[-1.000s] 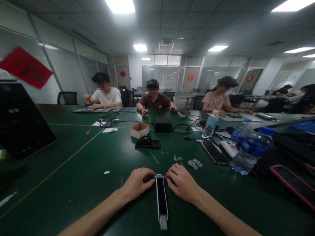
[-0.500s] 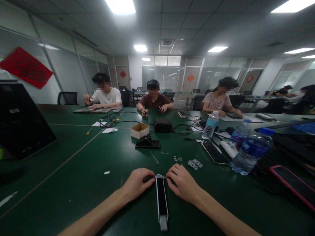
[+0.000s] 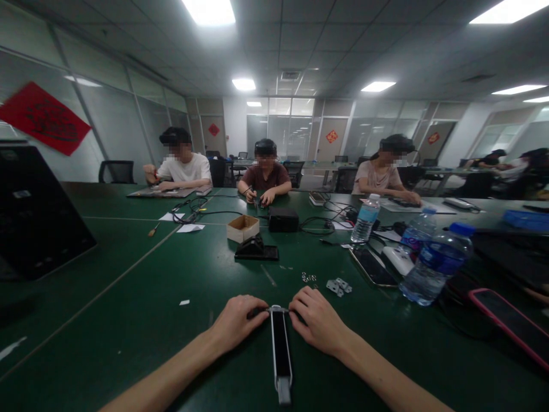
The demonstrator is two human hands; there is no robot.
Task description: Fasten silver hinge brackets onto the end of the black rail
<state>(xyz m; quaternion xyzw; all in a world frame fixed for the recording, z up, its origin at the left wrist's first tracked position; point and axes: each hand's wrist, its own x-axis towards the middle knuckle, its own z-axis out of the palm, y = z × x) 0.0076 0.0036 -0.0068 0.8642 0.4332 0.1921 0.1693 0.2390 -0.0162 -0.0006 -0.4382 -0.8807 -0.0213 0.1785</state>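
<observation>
A long, narrow bar with a black face and a pale rim (image 3: pixel 281 343) lies on the green table, pointing toward me, with a grey block at its near end. Across its far end runs a small metal crosspiece (image 3: pixel 279 309). From the left, my left hand (image 3: pixel 240 323) pinches one end of the crosspiece between thumb and fingers. At the opposite end, my right hand (image 3: pixel 319 323) is closed in a similar pinch. The fingertips partly hide both ends. Beyond my right hand lie several small metal rings (image 3: pixel 307 277) and several grey metal plates (image 3: pixel 339 286).
A black stand (image 3: pixel 256 249), an open cardboard box (image 3: pixel 242 228) and a black power box (image 3: pixel 283 220) sit ahead. At right are a phone (image 3: pixel 373 266), water bottles (image 3: pixel 437 266) and cables. A monitor (image 3: pixel 38 212) rises at left. Several people work opposite.
Both my hands keep their pinch at the bar's far end with hardly any movement. The view shifts slightly. Across the table, the middle person's hands have come closer together.
</observation>
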